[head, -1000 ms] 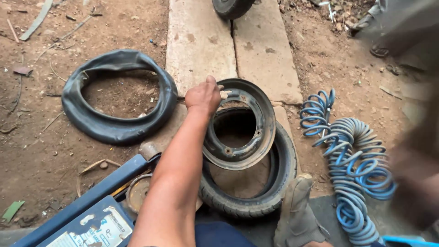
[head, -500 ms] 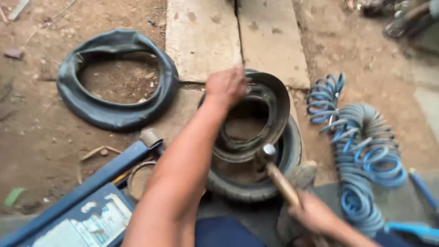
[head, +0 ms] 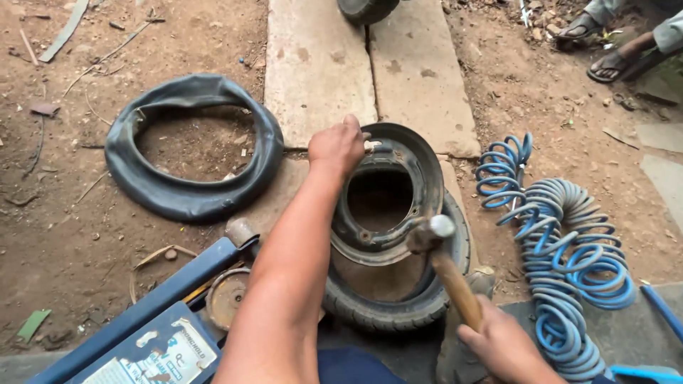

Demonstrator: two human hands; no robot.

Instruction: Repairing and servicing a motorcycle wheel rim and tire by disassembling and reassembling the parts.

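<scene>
Ground: bare dirt, with two concrete slabs [head: 370, 64] running down from the top centre of the frame.

Blue coiled air hose [head: 562, 263]: lies at right of frame, well apart from both hands.

Inner tube [head: 188, 192]: black, slack, lying flat on the dirt at upper left, just beside the slabs.

Tyre [head: 398, 306]: black, lying flat at centre frame, below the slabs.

Rim [head: 388, 199]: dark steel, tilted, its lower edge sunk inside the tyre and its upper edge raised toward the slabs.

Blue jack [head: 142, 320]: lower left corner, partly under the left forearm.

Left hand [head: 338, 146]: fingers curled shut over the upper left edge of the rim, gripping it.

Right hand [head: 501, 345]: bottom right of centre, fist wrapped round the wooden handle of a hammer [head: 441, 256].

Hammer head: metal, lying against the lower right edge of the rim, where rim meets tyre.

Another person's sandalled feet [head: 605, 43]: top right corner.
</scene>
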